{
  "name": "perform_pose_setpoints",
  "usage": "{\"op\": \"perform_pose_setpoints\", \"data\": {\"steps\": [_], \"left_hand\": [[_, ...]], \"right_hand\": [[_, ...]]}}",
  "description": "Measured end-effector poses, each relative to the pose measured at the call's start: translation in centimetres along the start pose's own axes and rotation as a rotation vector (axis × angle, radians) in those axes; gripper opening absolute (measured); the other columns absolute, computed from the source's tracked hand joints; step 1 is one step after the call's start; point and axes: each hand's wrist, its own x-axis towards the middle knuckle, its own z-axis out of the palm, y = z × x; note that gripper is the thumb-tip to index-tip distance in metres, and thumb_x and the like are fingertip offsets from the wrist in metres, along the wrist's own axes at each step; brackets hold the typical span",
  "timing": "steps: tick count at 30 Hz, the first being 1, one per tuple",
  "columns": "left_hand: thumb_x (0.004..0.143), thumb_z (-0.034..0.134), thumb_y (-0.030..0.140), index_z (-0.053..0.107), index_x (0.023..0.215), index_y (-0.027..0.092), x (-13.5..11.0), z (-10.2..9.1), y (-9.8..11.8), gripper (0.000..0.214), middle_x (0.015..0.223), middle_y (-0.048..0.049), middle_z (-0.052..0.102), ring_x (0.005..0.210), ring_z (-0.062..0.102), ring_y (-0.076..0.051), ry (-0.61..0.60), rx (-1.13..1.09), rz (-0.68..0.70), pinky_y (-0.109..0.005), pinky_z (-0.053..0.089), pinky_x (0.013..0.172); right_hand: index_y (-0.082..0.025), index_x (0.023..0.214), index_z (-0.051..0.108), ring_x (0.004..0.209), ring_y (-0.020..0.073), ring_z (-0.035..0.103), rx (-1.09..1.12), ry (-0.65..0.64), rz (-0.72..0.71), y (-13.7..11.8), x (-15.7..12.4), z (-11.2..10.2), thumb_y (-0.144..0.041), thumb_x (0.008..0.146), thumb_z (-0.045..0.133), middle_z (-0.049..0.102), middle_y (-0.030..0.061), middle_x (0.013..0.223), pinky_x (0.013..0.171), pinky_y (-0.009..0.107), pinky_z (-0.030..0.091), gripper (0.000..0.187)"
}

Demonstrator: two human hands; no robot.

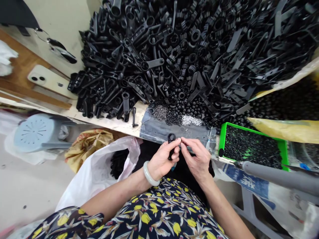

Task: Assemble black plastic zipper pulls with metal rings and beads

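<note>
My left hand [161, 161] is closed around a black plastic part with a ring-shaped end [171, 136], which sticks up beyond the fingers. The thumb and fingertips of my right hand [198, 158] pinch together close to my left thumb tip. What they hold, if anything, is too small to make out. Just beyond both hands lies a grey work mat [161, 130]. Along its far side are small silver pins [191, 120], dark screw-like pieces [160, 113] and little black balls [188, 107]. A white bangle [150, 174] circles my left wrist.
A large heap of black plastic parts [149, 63] covers the bench. On the right stand a green tray [222, 139] of small black pieces and a grey rod-shaped tool [271, 174]. A white bag [92, 169], blue stool [35, 132] and phone [47, 79] are on the left.
</note>
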Motion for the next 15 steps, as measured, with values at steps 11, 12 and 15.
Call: {"op": "perform_pose_setpoints", "data": {"steps": [11, 12, 15], "left_hand": [[0.069, 0.093, 0.044, 0.062, 0.079, 0.015, 0.23, 0.11, -0.49, 0.044, 0.061, 0.0067, 0.052, 0.048, 0.037, -0.002, -0.023, 0.148, 0.139, -0.017, 0.027, 0.048], [0.069, 0.093, 0.044, 0.062, 0.078, 0.015, 0.28, 0.12, -0.5, 0.044, 0.061, 0.0066, 0.051, 0.049, 0.036, -0.002, -0.026, 0.157, 0.149, -0.017, 0.026, 0.048], [0.07, 0.093, 0.045, 0.061, 0.078, 0.015, 0.37, 0.18, -0.49, 0.045, 0.061, 0.0067, 0.05, 0.049, 0.035, -0.002, -0.041, 0.164, 0.147, -0.017, 0.025, 0.048]], "right_hand": [[-0.027, 0.117, 0.074, 0.089, 0.0204, 0.073, 0.009, 0.007, 0.014, 0.1, 0.16, -0.03, -0.021, 0.099, 0.066, 0.077, 0.0058, 0.102, 0.081, 0.037, 0.062, 0.022], [-0.027, 0.116, 0.074, 0.088, 0.0202, 0.073, 0.013, 0.015, 0.02, 0.04, 0.18, -0.01, -0.021, 0.098, 0.066, 0.077, 0.0055, 0.101, 0.081, 0.037, 0.062, 0.021], [-0.027, 0.115, 0.074, 0.088, 0.0198, 0.073, 0.039, 0.029, 0.045, -0.09, 0.2, 0.04, -0.019, 0.097, 0.067, 0.076, 0.005, 0.1, 0.08, 0.036, 0.061, 0.02]]}}
